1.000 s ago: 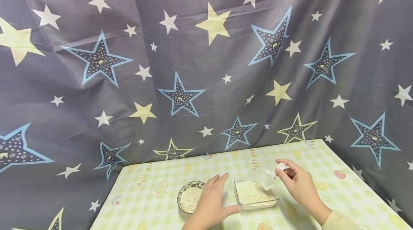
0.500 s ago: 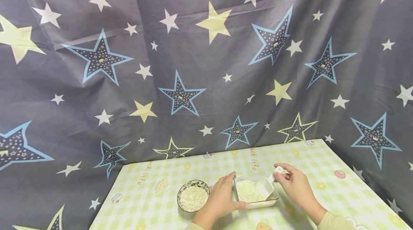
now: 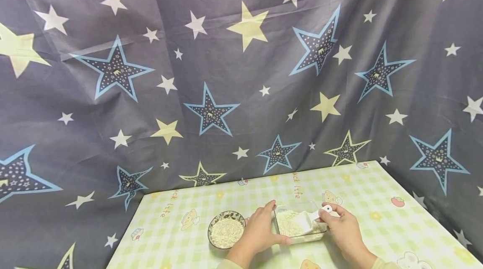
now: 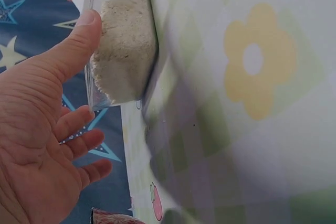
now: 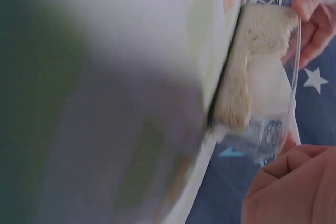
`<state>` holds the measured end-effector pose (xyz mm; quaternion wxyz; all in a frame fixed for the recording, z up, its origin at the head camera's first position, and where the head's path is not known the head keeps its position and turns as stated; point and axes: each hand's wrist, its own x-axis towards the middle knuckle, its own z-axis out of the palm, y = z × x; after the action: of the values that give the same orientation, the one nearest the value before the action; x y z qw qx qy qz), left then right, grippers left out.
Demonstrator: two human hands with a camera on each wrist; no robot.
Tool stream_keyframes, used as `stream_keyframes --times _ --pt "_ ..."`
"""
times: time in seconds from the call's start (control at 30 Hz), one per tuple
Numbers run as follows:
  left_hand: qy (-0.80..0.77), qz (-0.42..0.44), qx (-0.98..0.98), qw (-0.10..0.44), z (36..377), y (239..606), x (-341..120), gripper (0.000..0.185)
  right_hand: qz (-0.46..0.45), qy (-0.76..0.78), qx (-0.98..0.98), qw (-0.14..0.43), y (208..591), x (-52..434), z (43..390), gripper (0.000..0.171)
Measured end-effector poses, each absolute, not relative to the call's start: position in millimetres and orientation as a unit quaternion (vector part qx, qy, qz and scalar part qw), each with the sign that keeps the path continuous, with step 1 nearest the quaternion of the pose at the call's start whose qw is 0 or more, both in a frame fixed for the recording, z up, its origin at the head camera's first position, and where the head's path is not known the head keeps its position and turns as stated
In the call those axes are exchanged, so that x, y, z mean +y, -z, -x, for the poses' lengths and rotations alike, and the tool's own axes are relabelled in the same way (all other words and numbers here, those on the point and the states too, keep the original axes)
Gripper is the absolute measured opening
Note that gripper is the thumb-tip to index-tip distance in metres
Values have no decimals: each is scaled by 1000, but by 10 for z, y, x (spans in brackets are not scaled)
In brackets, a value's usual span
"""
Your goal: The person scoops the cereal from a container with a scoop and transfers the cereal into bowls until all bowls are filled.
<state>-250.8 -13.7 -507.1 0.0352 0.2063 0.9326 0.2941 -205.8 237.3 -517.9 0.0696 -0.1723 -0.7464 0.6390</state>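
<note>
A clear rectangular container [image 3: 316,235] half full of pale grain stands on the checked tablecloth. My left hand [image 3: 259,232] holds its left end, with the thumb [image 4: 79,32] on the near rim and a finger at the far corner. My right hand [image 3: 342,228] pinches the handle of a white scoop [image 3: 307,221]. The scoop's bowl lies low inside the container, on the grain [image 5: 247,77]. A small round patterned bowl [image 3: 225,233] of the same grain sits just left of my left hand.
The table [image 3: 181,239] has a light green check cloth with cartoon prints. A dark star-patterned curtain [image 3: 211,93] hangs close behind the table and on both sides. The table's right edge [image 3: 422,210] runs diagonally beside my right arm.
My left hand moved from the table between bowl and container onto the container's left end. My right hand came down and brought the scoop from above the rim into the grain.
</note>
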Motion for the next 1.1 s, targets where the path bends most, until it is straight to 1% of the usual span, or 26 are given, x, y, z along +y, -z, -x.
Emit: stream_keyframes --times 0.13,0.3,0.4,0.5,0.6,0.7,0.83,0.97,1.1 --pt "-295 -206 932 36 2507 5090 -135 124 181 -653 -732 70 5199 2300 2054 45" --pt "-295 -204 933 38 2504 5100 -124 125 193 -651 -731 74 5195 2358 2041 49" --pt "-296 -202 933 38 2501 5094 -124 125 198 -670 -713 65 5198 2426 2045 51" --pt "-299 -198 933 35 2498 5085 -124 125 197 -700 -685 41 5207 2499 2051 50" --pt "-302 -195 933 35 2506 5093 -122 125 192 -735 -650 10 5215 2564 2055 45" --pt "-301 -193 933 34 2518 5103 -117 126 188 -774 -605 -12 5217 2617 2072 34" --pt "-293 -193 936 29 2526 5120 -115 126 178 -808 -561 -26 5215 2660 2099 19" --pt "-286 -208 935 18 2489 5103 -135 125 175 -816 -550 -33 5208 2670 2106 15" --pt "-285 -230 930 -10 2429 5033 -223 125 176 -820 -543 -38 5181 2666 2116 14"
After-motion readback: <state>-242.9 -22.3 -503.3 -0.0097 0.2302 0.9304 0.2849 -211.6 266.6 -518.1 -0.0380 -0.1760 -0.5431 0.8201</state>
